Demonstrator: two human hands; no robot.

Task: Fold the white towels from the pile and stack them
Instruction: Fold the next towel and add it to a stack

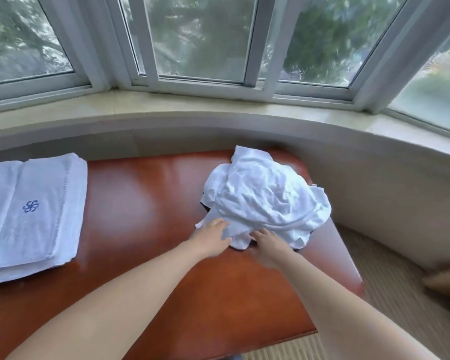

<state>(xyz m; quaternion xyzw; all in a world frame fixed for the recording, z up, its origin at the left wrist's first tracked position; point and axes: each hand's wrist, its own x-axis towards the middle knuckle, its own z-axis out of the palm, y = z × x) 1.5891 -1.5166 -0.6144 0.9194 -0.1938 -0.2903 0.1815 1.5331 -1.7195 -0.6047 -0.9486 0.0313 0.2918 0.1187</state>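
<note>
A big window (205,40) with white frames curves around the far side, well beyond both hands, and blurry green trees show through the glass. Under it runs a pale stone sill (166,105). Closer in is the shiny red-brown desk (146,203), and both arms reach out over it.

Far off to the left of the left hand lies a stack of folded white towels (34,214). It sits flat on the desk, and the top towel has a small blue mark (31,206) stitched on it.

Right past the fingers of both hands is the pile of white towels (268,198). It is crumpled and lumpy, and it sits near the right end of the desk. Its near edge hangs down to the hands.

The left hand (211,240) lies on the near left corner of the pile. Its grip is wide, with fingers spread out flat and touching the cloth. The right hand (268,246) is just beside it, at the near edge of the pile. Its fingers bend down onto the cloth, but I cannot tell if this grip is holding the towel or only touching it, because the picture is blurry there.

A striped carpet (390,302) shows to the right of the right arm.
</note>
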